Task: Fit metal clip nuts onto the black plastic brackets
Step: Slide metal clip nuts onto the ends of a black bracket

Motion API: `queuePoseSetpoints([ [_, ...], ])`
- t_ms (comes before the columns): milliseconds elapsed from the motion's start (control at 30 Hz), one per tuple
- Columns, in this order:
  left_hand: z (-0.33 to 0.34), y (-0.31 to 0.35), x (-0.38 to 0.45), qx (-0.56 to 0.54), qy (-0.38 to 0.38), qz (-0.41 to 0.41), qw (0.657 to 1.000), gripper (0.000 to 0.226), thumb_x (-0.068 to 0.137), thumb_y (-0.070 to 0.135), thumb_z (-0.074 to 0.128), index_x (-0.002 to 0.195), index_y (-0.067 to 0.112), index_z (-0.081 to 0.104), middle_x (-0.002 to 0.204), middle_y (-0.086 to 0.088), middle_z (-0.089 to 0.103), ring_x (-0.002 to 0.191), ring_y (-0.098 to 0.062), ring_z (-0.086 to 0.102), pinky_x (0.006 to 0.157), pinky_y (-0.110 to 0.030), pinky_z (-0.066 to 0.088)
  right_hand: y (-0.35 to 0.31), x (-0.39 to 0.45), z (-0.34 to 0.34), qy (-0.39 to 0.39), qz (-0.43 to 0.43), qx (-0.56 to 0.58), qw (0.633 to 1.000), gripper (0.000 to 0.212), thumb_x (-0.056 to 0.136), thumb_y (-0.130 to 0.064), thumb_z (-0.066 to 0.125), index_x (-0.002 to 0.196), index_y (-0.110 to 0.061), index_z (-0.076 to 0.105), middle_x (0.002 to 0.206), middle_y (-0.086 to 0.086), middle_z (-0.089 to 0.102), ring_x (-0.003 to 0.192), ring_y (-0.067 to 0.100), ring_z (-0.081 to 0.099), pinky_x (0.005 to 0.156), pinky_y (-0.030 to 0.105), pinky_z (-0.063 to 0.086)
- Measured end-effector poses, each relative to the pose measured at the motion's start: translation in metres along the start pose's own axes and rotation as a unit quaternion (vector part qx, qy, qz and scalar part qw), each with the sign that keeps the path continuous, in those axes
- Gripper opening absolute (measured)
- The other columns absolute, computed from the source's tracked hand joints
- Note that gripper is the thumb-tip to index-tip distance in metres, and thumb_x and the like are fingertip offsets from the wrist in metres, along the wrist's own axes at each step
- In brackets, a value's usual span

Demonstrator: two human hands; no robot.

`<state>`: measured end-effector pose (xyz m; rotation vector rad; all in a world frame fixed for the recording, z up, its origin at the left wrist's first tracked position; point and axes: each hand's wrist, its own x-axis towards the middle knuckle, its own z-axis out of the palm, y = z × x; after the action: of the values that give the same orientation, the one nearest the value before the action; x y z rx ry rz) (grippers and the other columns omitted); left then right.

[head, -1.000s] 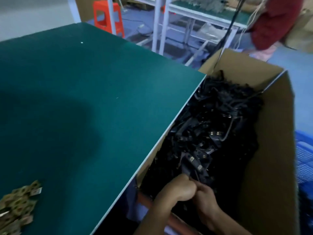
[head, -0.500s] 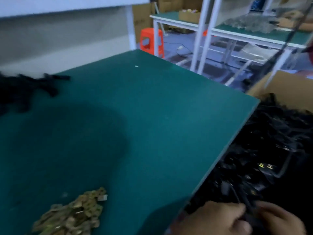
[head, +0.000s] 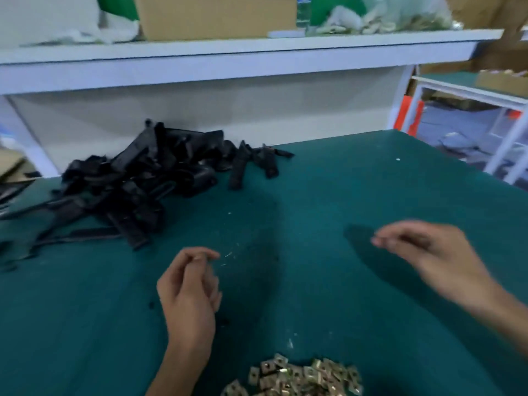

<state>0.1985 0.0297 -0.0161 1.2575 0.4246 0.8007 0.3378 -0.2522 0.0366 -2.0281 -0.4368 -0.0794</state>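
A heap of black plastic brackets (head: 143, 181) lies on the green table (head: 328, 195) at the back left, against the wall. A pile of brass-coloured metal clip nuts (head: 297, 377) sits at the near edge, bottom centre. My left hand (head: 188, 284) hovers over the table in the middle, fingers loosely curled, holding nothing that I can see. My right hand (head: 423, 247) is to the right, blurred by motion, fingers loosely bent and empty. Both hands are apart from the brackets and the nuts.
A white shelf (head: 257, 52) runs above the table's back edge, carrying a cardboard box (head: 217, 15) and plastic bags. Another white-framed workbench (head: 468, 92) and an orange stool (head: 411, 115) stand at the right beyond the table edge.
My view has swung left from the carton of brackets to the table. Both hands have left the carton and now hover empty over the green surface.
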Motion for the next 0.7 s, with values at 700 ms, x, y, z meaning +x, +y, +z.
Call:
queuePoseSetpoints([
  [700,0.012,-0.015,0.020,0.075,-0.081,-0.012,0.994,0.031,0.098,0.015,0.056,0.068,0.008,0.058,0.048,0.008,0.030,0.043,-0.010,0.021,0.042,-0.020,0.020,-0.013,0.226,0.219,0.041,0.212,-0.004,0.976,0.010,0.079,-0.015,0.068,0.077,-0.008,0.061,0.072,0.006,0.064,0.051,0.016,0.053,0.038,0.020,0.038],
])
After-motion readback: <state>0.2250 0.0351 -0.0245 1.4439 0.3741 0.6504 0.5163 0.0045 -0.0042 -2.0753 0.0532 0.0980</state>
